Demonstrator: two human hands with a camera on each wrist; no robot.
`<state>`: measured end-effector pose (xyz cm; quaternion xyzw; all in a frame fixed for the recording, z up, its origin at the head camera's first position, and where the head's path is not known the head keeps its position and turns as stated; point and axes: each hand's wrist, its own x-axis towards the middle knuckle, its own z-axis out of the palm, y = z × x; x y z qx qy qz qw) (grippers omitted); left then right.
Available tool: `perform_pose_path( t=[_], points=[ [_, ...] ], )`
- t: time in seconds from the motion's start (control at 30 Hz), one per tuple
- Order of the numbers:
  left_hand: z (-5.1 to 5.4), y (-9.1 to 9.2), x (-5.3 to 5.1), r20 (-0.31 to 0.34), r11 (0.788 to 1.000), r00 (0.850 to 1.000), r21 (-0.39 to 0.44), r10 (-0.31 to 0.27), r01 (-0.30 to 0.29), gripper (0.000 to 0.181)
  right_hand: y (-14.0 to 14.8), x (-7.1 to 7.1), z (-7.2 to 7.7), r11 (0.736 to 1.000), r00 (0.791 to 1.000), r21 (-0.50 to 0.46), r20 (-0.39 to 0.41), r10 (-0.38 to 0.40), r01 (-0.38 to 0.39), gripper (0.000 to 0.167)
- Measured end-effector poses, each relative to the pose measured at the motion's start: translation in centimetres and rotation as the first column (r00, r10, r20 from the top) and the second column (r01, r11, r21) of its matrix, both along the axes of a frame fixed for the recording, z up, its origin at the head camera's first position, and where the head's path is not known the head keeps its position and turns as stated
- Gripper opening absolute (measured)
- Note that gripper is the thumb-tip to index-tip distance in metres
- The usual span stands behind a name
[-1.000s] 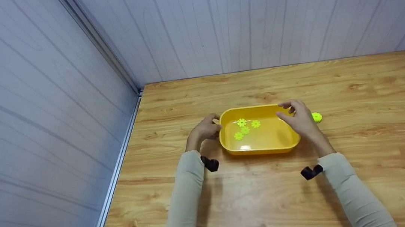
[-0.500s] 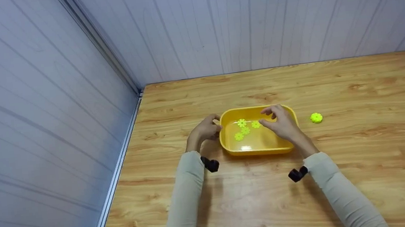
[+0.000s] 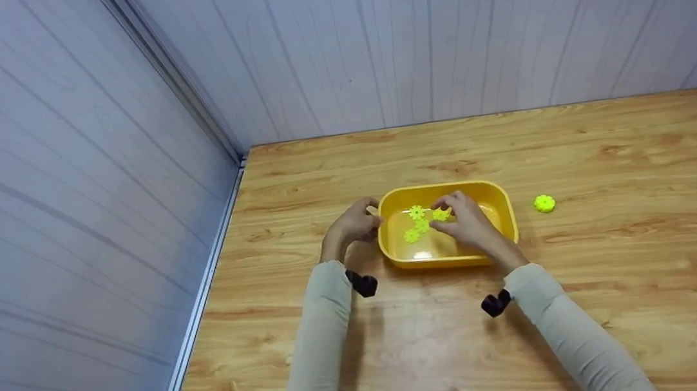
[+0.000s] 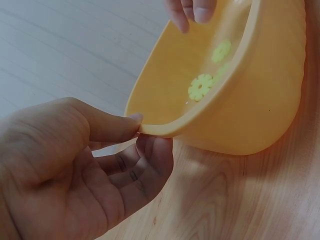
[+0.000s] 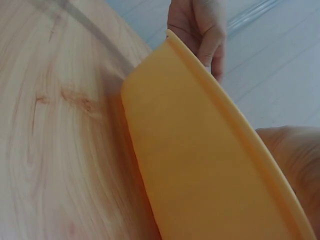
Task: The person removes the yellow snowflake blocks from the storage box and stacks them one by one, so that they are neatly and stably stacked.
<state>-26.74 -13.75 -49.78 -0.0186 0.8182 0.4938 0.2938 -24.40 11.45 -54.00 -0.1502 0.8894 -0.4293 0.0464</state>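
The tub (image 3: 440,263) is yellow and shiny with round corners. It sits flat on the table (image 3: 644,294), well in from the back and left edges. Four bright flowers (image 3: 422,226) lie inside. The left hand (image 3: 353,223) pinches the tub's left rim. The right hand (image 3: 469,221) is over the tub — thumb and fingers bent but apart, close to one flower; I can't tell if they touch.

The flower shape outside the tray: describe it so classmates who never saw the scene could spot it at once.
On the wooden table, find the yellow tray whose rim the left hand holds. Beyond the tray's right end lies a bright yellow-green flower shape. Unlike the flowers inside the tray, it sits out on the wood.
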Motion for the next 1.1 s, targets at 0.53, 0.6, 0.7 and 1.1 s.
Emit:
perform_pose_path(
  t=[0.53, 0.6, 0.7, 1.1],
  points=[
    [-0.1, 0.2, 0.0, -0.002, 1.000, 1.000, 0.030, -0.002, 0.002, 0.032, -2.6, -0.3, 0.1, 0.988, 0.997, 0.140, 0.030, 0.065, -0.068, 0.033],
    [-0.1, 0.2, 0.0, -0.002, 1.000, 1.000, 0.029, -0.004, 0.004, 0.033, -2.9, -0.3, 0.0, 0.983, 0.997, 0.164, 0.036, 0.072, -0.077, 0.033],
    [0.0, 0.2, 0.0, 0.003, 0.999, 1.000, 0.032, -0.006, 0.006, 0.034, -3.2, -0.2, -0.2, 0.977, 0.996, 0.196, 0.044, 0.077, -0.084, 0.031],
    [0.0, 0.1, 0.2, 0.000, 0.999, 1.000, 0.038, 0.006, -0.006, 0.033, -4.1, -0.3, -0.6, 0.938, 0.991, 0.323, -0.009, 0.133, -0.122, 0.029]
  ],
)
